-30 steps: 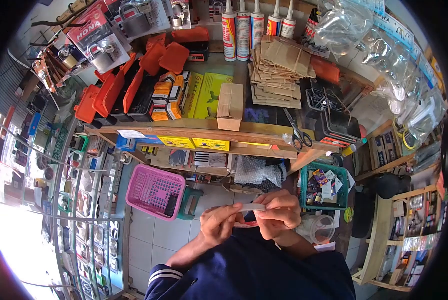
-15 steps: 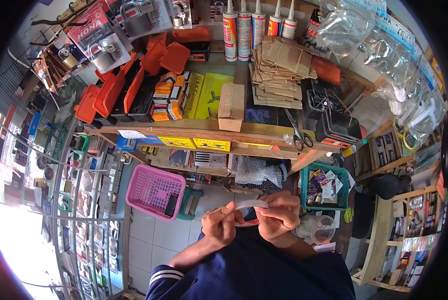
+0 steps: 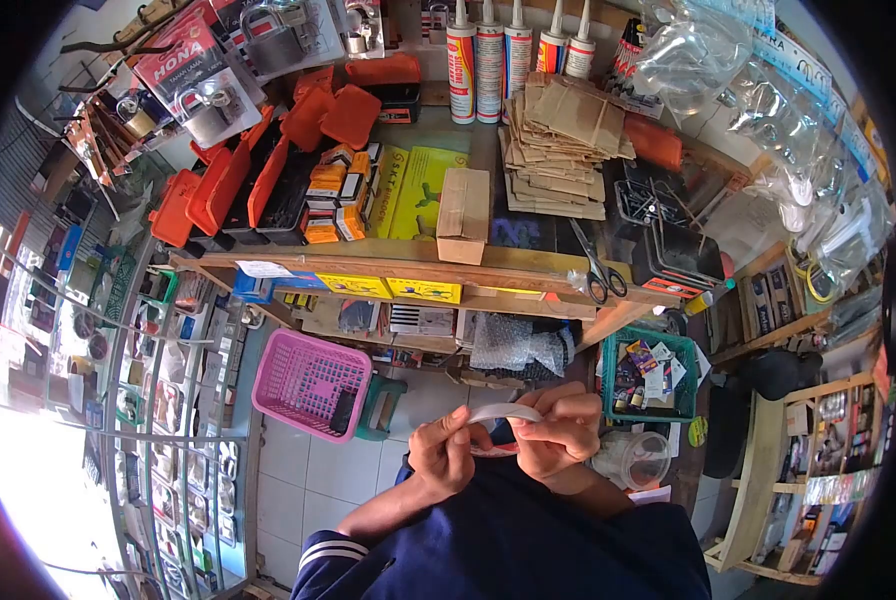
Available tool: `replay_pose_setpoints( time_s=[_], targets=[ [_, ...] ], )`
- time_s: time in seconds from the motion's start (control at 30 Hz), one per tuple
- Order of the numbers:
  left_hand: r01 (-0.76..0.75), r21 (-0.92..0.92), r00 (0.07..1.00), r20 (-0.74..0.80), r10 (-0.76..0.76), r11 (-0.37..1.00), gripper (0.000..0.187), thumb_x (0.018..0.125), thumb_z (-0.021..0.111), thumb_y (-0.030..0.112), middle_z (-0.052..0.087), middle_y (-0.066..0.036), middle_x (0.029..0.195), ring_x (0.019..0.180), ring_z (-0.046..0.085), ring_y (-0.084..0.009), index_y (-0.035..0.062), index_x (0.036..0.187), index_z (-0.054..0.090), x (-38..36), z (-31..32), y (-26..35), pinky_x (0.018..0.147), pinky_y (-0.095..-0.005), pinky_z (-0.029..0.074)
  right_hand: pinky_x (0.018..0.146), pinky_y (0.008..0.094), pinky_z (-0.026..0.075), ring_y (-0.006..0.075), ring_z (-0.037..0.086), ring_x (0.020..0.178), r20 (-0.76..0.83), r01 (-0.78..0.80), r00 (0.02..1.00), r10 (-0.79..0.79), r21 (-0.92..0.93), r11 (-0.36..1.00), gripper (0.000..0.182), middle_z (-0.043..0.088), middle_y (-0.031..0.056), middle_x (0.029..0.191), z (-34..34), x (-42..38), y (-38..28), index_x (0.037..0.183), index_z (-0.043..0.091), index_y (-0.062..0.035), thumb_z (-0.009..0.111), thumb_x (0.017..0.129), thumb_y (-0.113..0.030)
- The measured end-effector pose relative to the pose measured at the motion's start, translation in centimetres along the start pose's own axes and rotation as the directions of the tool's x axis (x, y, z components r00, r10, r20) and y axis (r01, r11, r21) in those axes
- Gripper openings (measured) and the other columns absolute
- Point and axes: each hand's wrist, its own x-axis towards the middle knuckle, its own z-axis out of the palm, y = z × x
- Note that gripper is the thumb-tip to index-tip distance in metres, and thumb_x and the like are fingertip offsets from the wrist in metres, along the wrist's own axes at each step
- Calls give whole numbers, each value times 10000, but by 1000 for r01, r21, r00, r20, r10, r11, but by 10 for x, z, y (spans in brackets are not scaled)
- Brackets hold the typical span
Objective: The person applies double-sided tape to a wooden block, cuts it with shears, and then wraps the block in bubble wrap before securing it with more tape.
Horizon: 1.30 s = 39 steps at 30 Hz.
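One roll [image 3: 504, 410] (tape, by the look of it) sits between my left hand [image 3: 440, 457] and my right hand [image 3: 560, 432], in front of my dark shirt [image 3: 518, 535] and short of the bench [image 3: 388, 252]; the left has thumb and fingers pinched on one end, the right has its fingertips closed on the other; the hands are a little apart, with the roll bridging the gap; how hard either one presses I cannot tell.

I judge the roll light, easy work for fingertips; its ring is probably stiff enough to hold its shape, though the pale band may be thin and give a little; the surface looks smooth, so it could slip or turn, and it may be sticky somewhere if it is tape; nothing about it seems fragile; the sound hold is at its two sides, thumb against fingers, the middle left free.

The pale band's long axis runs from hand to hand, crosswise to my body and roughly along the bench edge, its middle bowed away from me; a red part shows on the near side; which way the hole faces I cannot make out for sure, with fingers over both ends.

Scissors [image 3: 598, 275] lie at the bench edge; a clear tub [image 3: 648, 460] shows past my right hand.
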Motion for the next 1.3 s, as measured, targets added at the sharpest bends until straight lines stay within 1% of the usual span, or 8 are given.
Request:
replay_pose_setpoints(
  time_s=[0.33, 0.6, 0.93, 1.0, 1.03, 1.1, 1.2, 1.3],
  targets=[
    [66, -80, 998, 9, -65, 995, 298, 1097, 419, 172, 622, -126, 630, 504, 611, -160, 28, 1357, 426, 0, -1, 1, 444, -270, 465, 646, 287, 587, 181, 638, 780, 49, -11, 999, 8, 49, 999, 294, 536, 39, 957, 3, 7, -1, 876, 735, -149, 872, 706, 47],
    [41, -78, 999, 27, -39, 996, 288, 1096, 419, 162, 622, -128, 625, 496, 606, -158, 17, 1344, 438, 1, -2, 2, 438, -265, 454, 587, 292, 543, 176, 630, 692, 21, 23, 1000, -23, 10, 1000, 271, 540, 13, 895, -3, 6, 0, 809, 764, -151, 884, 673, 51],
    [-1, -83, 1000, 16, 3, 997, 291, 1098, 419, 169, 619, -131, 619, 486, 609, -169, 15, 1344, 438, 2, 1, 3, 432, -271, 461, 607, 299, 583, 177, 617, 708, 53, 16, 998, -18, 43, 999, 301, 546, 24, 889, 0, 4, 4, 861, 734, -132, 857, 681, 76],
    [66, -90, 998, 1, -66, 994, 297, 1098, 415, 175, 618, -131, 626, 491, 615, -175, 18, 1351, 426, 2, 0, 2, 431, -277, 473, 635, 309, 601, 180, 615, 746, -84, -10, 996, 19, 104, 995, 278, 557, 37, 911, 11, 8, 1, 867, 734, -124, 855, 700, 63],
    [65, -92, 998, 3, -65, 994, 297, 1098, 415, 175, 618, -131, 626, 491, 615, -175, 18, 1351, 426, 1, 0, 0, 431, -277, 473, 635, 309, 601, 180, 615, 746, -86, -9, 996, 18, 102, 995, 278, 557, 37, 911, 9, 9, 4, 867, 734, -124, 855, 700, 63],
    [40, -200, 999, 7, -39, 979, 315, 1085, 436, 110, 641, -162, 721, 591, 645, -178, -28, 1366, 400, -3, -2, -2, 511, -296, 534, 645, 302, 606, 182, 618, 779, 79, -2, 997, -5, 81, 997, 274, 562, 47, 936, 1, 10, 8, 877, 738, -128, 857, 709, 53],
    [54, -131, 999, -3, -54, 990, 299, 1097, 413, 172, 622, -134, 640, 494, 616, -175, 32, 1361, 411, -1, 0, 0, 440, -282, 483, 644, 301, 612, 181, 620, 778, 66, 1, 998, -6, 65, 998, 268, 562, 47, 937, 0, 7, 6, 874, 744, -129, 859, 711, 50],
    [41, -139, 999, -1, -41, 989, 299, 1097, 416, 175, 620, -132, 639, 502, 619, -173, 31, 1359, 414, -3, 2, 0, 444, -282, 487, 634, 303, 611, 180, 627, 769, 45, -15, 999, 11, 91, 996, 259, 560, 43, 918, 0, 7, 4, 858, 749, -132, 860, 709, 49]
  ],
)
